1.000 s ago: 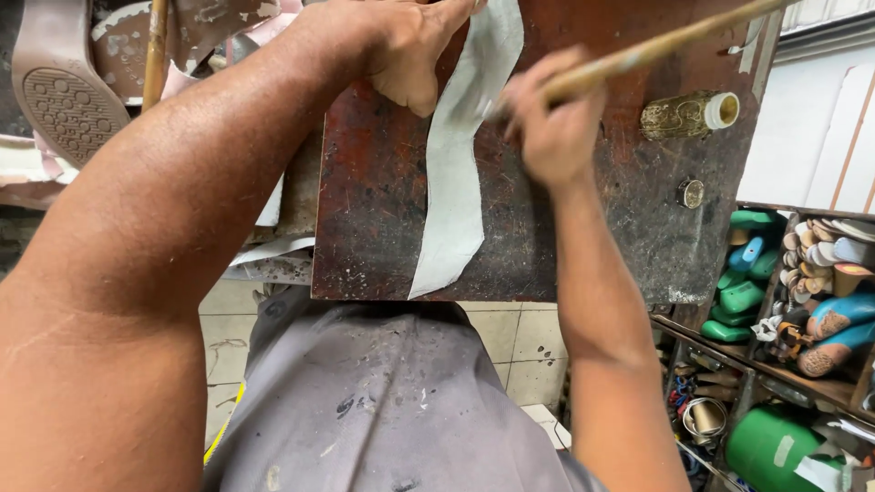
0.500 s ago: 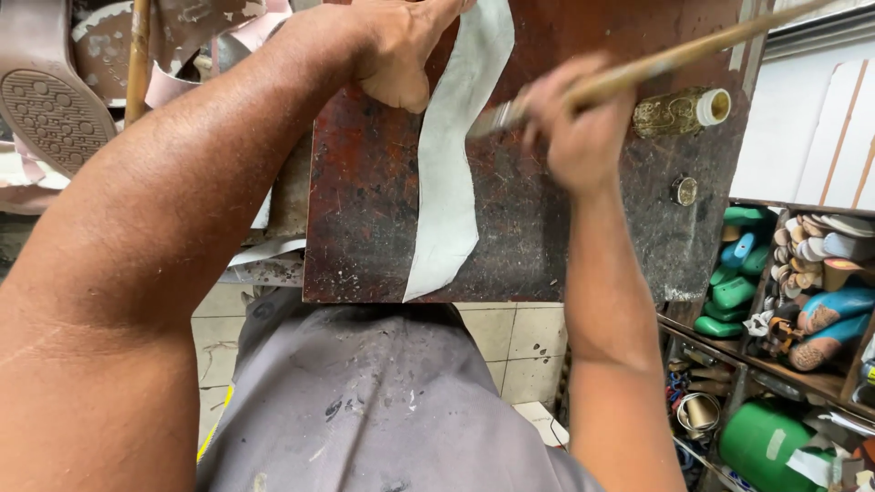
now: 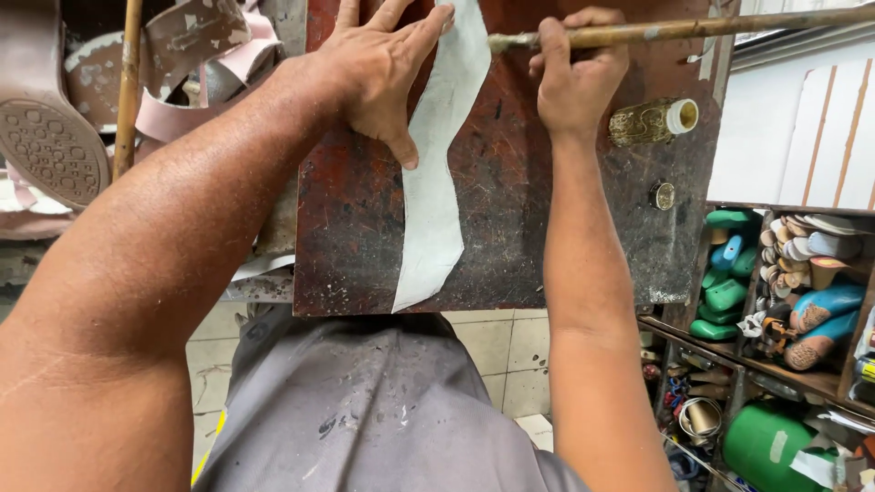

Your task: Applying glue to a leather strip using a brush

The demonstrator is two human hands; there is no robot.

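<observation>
**Trainee:** Strip (image 3: 436, 173) first, where does it sit?

**Cobbler:** Down the middle of the reddish board (image 3: 355, 246). It is pale and wavy, and it runs from the far edge to the near edge, where its tip just overhangs above the grey apron (image 3: 374, 410).

**Trainee:** And the hands?

**Cobbler:** Left hand (image 3: 378, 77) lies flat and spread, fingers straight, palm on the board, thumb and fingertips pressing the strip's left edge. It grips nothing. Right hand (image 3: 574, 77) is closed in a fist round a long brush (image 3: 674, 30), whose tip sits near the strip's far right edge.

**Trainee:** How would you do this part well?

**Cobbler:** To my mind, keep the flat hand just beside the brush tip so the strip cannot creep or buckle. Stroke along its length, outward over the edge, not against the holding fingers. Light load, even coat.

**Trainee:** Anything to mind nearby?

**Cobbler:** Small bottle (image 3: 652, 121) lies on its side to the right of the fist, near enough for the long handle to knock. Shelves of shoe lasts (image 3: 802, 273) stand well apart on the right.
</observation>
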